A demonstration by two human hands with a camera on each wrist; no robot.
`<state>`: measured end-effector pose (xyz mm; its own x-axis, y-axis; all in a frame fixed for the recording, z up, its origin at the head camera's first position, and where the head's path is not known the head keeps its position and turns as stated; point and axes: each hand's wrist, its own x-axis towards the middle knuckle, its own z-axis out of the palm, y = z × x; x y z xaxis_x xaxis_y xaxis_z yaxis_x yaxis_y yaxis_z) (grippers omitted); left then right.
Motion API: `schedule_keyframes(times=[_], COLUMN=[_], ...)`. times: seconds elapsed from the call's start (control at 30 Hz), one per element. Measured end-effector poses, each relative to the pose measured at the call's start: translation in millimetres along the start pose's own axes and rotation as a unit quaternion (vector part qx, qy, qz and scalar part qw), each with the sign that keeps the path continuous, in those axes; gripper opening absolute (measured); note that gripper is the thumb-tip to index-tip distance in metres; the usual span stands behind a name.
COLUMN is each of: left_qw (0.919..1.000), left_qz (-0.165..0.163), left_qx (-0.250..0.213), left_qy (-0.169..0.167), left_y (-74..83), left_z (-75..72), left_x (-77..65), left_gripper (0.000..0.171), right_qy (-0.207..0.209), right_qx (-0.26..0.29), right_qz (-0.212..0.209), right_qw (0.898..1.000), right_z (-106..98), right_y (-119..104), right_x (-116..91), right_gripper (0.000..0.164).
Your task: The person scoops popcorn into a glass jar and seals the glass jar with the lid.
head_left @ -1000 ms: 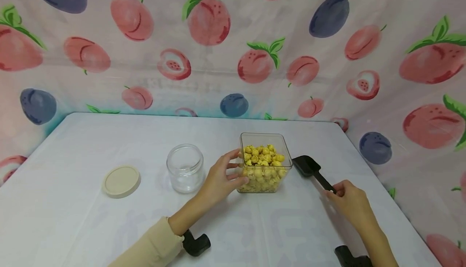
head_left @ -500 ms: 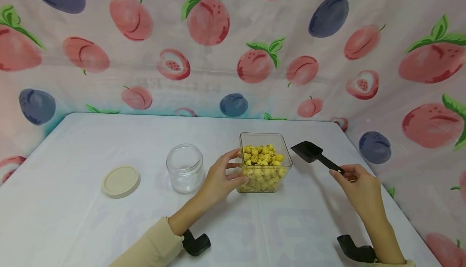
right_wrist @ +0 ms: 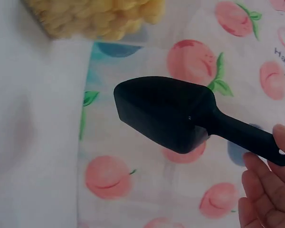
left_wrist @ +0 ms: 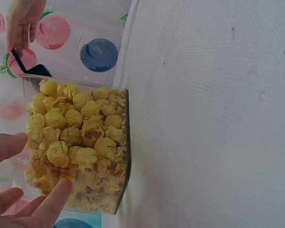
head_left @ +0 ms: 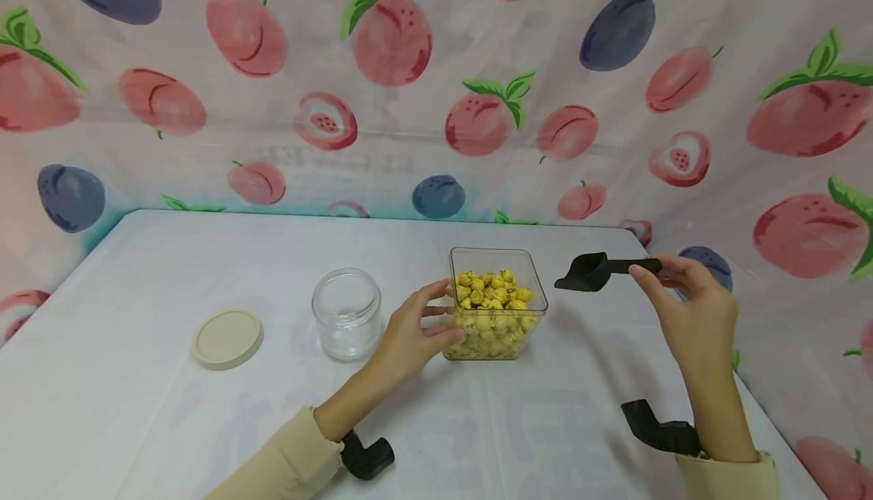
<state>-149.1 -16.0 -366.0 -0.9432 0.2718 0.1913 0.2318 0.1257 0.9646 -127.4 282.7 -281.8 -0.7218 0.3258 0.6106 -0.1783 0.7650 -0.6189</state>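
Right hand (head_left: 699, 318) pinches the black scoop (head_left: 592, 274) by its handle end, raised between the clear popcorn container (head_left: 501, 261) and the right edge of the table (head_left: 546, 424), tip pointing container-ward; left hand (head_left: 419, 327), nearer, rests spread fingers on the container's left side.

Free air separates the black plastic scoop (head_left: 588, 273) from the clear, open-topped square box (head_left: 495, 259); the bare left hand (head_left: 417, 329) obstructs the box's left side.

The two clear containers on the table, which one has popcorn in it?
The square container, the one with the left hand at its side, has yellow popcorn in it. The other, the round jar farther left, shows nothing inside.
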Motion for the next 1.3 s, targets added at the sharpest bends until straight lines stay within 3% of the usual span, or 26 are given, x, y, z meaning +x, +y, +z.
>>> schedule_keyframes(times=[0.23, 0.4, 0.53, 0.77, 0.97, 1.3], left_qw=[1.0, 1.0, 1.0, 1.0, 0.9998, 0.9999], left_qz=[-0.003, 0.0, -0.001, -0.003, -0.001, -0.012], left_qx=[-0.006, -0.005, -0.004, -0.004, -0.001, 0.002], left_qy=[-0.001, -0.003, -0.006, -0.008, -0.017, -0.006], left_y=[1.3, -0.5, -1.2, -0.1, -0.5, 0.6], left_z=[-1.7, -1.9, -1.8, -2.3, -1.4, 1.2], left_x=[-0.7, 0.0, 0.6, 0.8, 0.2, -2.1], left_gripper=[0.067, 0.066, 0.066, 0.066, 0.065, 0.066], right_qy=[0.05, 0.081, 0.092, 0.064, 0.045, 0.044], right_qx=[0.1, 0.213, 0.253, 0.234, 0.239, 0.143], right_qz=[-0.001, -0.015, -0.02, -0.008, -0.019, -0.148], right_qw=[0.994, 0.974, 0.963, 0.97, 0.97, 0.977], right_z=[5, 11, 16, 25, 35, 42], right_y=[-22, -33, -40, -54, -56, -63], right_x=[10, 16, 17, 12, 4, -4], right_gripper=[0.03, 0.027, 0.027, 0.029, 0.029, 0.027])
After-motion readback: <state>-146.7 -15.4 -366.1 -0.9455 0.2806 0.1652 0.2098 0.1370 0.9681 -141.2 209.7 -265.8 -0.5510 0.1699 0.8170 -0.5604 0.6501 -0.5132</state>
